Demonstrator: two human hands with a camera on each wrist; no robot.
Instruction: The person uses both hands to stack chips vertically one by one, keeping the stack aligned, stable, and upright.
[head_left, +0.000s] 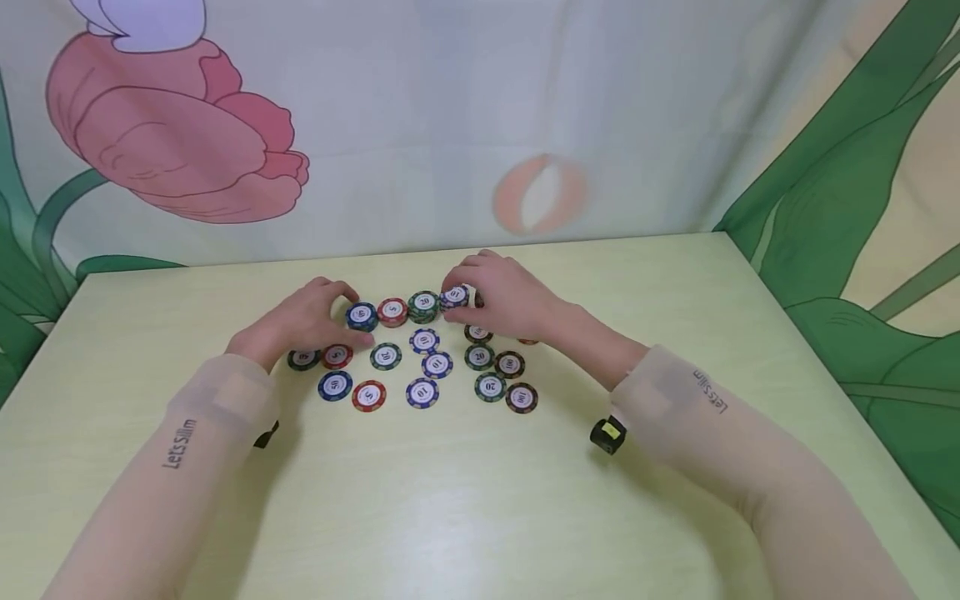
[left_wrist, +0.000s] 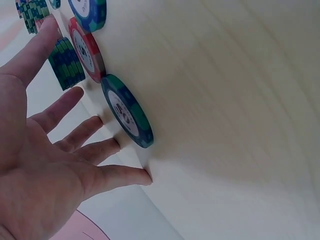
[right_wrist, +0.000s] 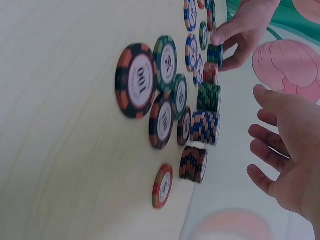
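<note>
Sleeves [head_left: 161,492] nearest, lower frame. Chip-stack row [head_left: 423,308] at centre, long axis left-right. Left hand [head_left: 307,321] at left end, spread wide beside blue 50 stack [head_left: 362,316]; right hand [head_left: 513,293] near right end, thumb and fingers parted around blue 10 stack [head_left: 454,297].

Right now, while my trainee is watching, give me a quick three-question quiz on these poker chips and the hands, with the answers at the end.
1. True or false: in the right-wrist view, the right hand holds a red chip.
2. In the head view, what stands between the red stack and the stack topped with a 10 chip?
3. Fill in the blank: the loose black-and-orange chip that looks largest in the right-wrist view bears the number ___.

Key:
1. False; its fingers hold nothing.
2. The green stack.
3. 100.
</note>
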